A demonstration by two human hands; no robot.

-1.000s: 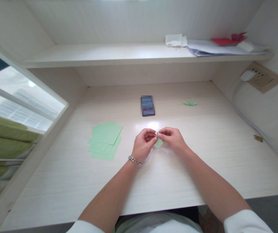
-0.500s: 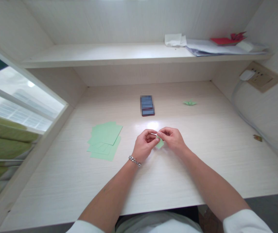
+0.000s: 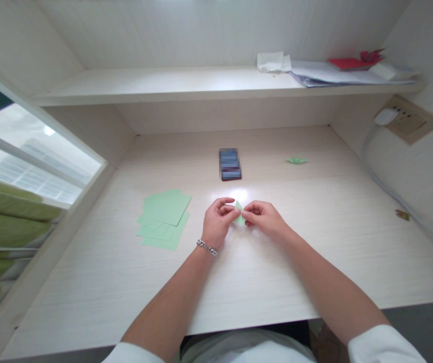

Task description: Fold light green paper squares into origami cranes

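Note:
My left hand [image 3: 217,222], with a metal bracelet at the wrist, and my right hand [image 3: 262,220] meet over the middle of the pale wooden desk [image 3: 88,282]. Both pinch a small folded piece of green paper [image 3: 239,214] between thumbs and fingertips. Its pointed tip sticks up between the two hands. The lower part of the paper is hidden by my fingers.
A loose stack of green paper sheets [image 3: 164,218] lies left of my hands. A phone [image 3: 229,164] lies further back, and a finished green paper crane [image 3: 296,160] sits at the back right. The shelf above holds papers [image 3: 330,74] and red paper [image 3: 355,60]. A plug and cable [image 3: 385,117] run along the right wall.
Both hands have shifted a little to the left and away from me with the green paper. The paper now points up between the fingers instead of hanging below them.

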